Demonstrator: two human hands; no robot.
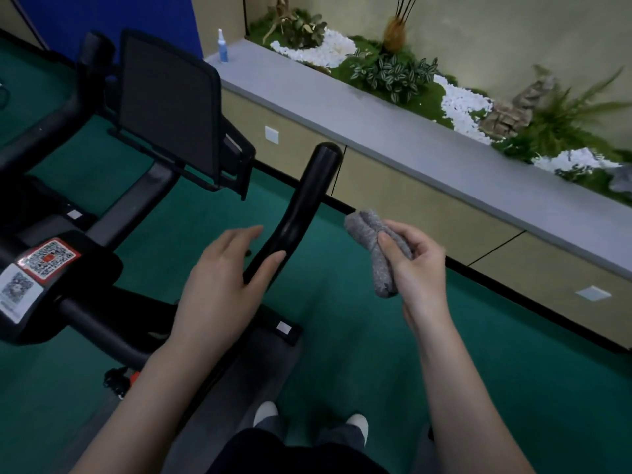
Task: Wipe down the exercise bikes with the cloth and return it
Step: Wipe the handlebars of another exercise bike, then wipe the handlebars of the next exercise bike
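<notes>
A black exercise bike (pixel 102 213) fills the left of the view, with a dark screen (pixel 167 107) and a right handlebar (pixel 304 203) that rises toward the ledge. My left hand (pixel 225 278) lies with straight fingers against the lower part of that handlebar. A folded grey cloth (pixel 379 248) is gripped in my right hand (pixel 417 265), held in the air just right of the handlebar and apart from it.
A long grey ledge (pixel 393 131) runs along the right, with a blue spray bottle (pixel 223 46) at its far end and a bed of plants and white pebbles (pixel 455 100) behind. Green carpet (pixel 513 371) covers the floor. QR-code stickers (pixel 44 261) sit on the bike's stem.
</notes>
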